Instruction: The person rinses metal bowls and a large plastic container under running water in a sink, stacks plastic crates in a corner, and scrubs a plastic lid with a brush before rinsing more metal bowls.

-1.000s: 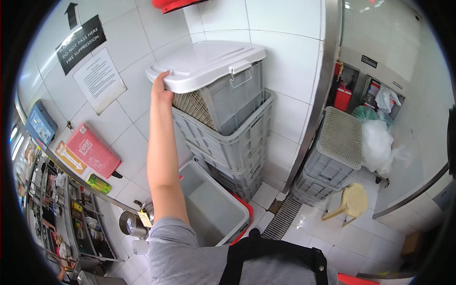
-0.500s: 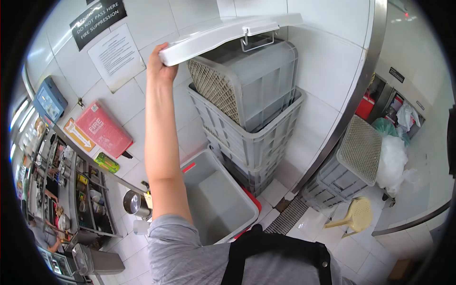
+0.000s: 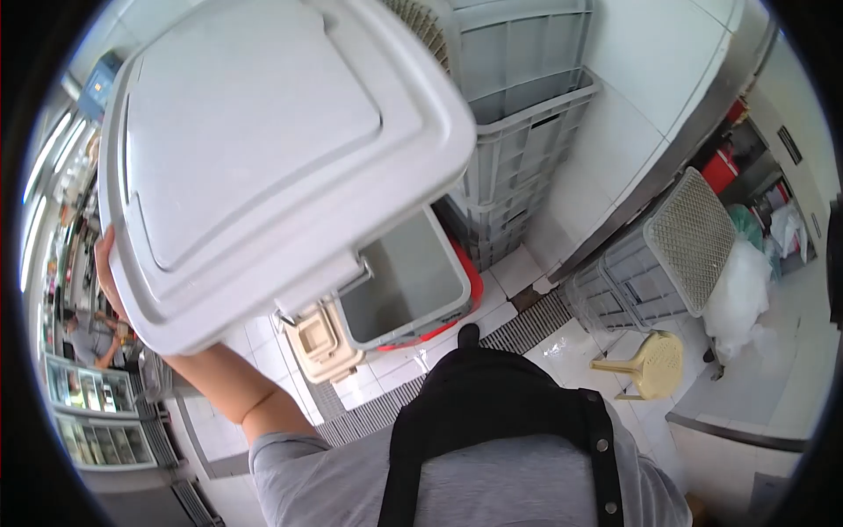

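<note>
A: Holding what, over on the left?

B: Holding a white lid [image 3: 255, 132] — gripped at the rim by the left hand [image 3: 106, 274], mostly tucked behind the plastic.

A: And the fingers [image 3: 107, 244]?

B: Closed on the lid's left edge, as far as visible. Cannot tell about the hidden ones. Out of view with the right hand, so cannot tell whether spread or pressed together.

A: Where to look for the lid exactly?

B: Up in the air, tilted, filling much of the upper left. Broad panelled face turned towards the camera, with a metal wire clasp [image 3: 356, 272] at the lower edge.

A: Anything behind it?

B: Partly covered by the lid, a stack of grey crates [image 3: 531, 132] against the tiled wall [image 3: 637, 105]. Down on the floor near the stack, a grey tub [image 3: 413, 250], with something red [image 3: 475, 281] showing along its side. Just beside the tub, a beige box [image 3: 320, 338].

A: Further right?

B: Past the wall's edge, more crates topped by a woven-looking panel [image 3: 694, 237], then a white plastic bag [image 3: 742, 285]. Nearer, a yellow stool [image 3: 654, 364] — close to a floor drain [image 3: 536, 321].

A: And far left?

B: Small in view, another person [image 3: 88, 338], near a glass-fronted cabinet [image 3: 97, 391].
</note>
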The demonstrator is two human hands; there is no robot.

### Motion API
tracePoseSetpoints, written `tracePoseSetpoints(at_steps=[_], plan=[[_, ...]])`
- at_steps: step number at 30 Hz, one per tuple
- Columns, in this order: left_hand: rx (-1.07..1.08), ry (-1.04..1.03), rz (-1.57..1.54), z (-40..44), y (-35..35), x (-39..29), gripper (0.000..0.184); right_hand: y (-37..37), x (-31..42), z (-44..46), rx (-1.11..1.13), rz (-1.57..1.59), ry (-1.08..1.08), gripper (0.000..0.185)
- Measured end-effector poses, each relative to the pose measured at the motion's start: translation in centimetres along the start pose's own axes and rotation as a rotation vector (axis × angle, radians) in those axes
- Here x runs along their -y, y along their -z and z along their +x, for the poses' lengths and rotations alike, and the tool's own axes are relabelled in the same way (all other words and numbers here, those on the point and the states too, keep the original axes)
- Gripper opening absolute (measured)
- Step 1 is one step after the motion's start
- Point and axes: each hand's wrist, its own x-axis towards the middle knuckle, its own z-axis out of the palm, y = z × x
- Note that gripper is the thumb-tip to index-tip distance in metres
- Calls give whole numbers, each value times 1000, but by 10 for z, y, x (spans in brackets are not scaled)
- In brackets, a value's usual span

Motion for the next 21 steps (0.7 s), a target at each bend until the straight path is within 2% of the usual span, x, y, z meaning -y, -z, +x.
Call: tracePoseSetpoints(at_steps=[2, 4, 5, 7, 8, 9, 11, 12, 15, 18, 21], plan=[[-55, 133, 50, -53, 0, -7, 52, 10, 10, 17, 26, -45, -14, 23], [-242, 22, 251, -72, 22, 7, 44, 11, 34, 37, 64, -122, -9, 23], [-222, -36, 263, -79, 35, 19, 42, 7, 50, 49, 82, -162, 0, 23], [-62, -183, 493, -93, 42, 46, 44, 4, 80, 77, 119, -268, 60, 23], [35, -130, 534, -99, 40, 59, 43, 2, 92, 89, 137, -320, 109, 23], [61, -191, 531, -104, 37, 82, 41, 3, 97, 109, 166, -519, 406, 19], [132, -177, 570, -112, 35, 121, 31, -6, 117, 107, 143, -465, 640, 16], [174, -180, 581, -115, 31, 136, 28, -18, 128, 89, 93, -223, 566, 16], [234, -172, 643, -113, 32, 179, 30, -34, 130, 73, 69, -278, 674, 16], [261, -154, 677, -106, 30, 216, 37, -43, 86, 75, 105, -194, 700, 17], [265, -175, 691, -91, 31, 257, 40, -35, 48, 20, 97, -279, 416, 19]])
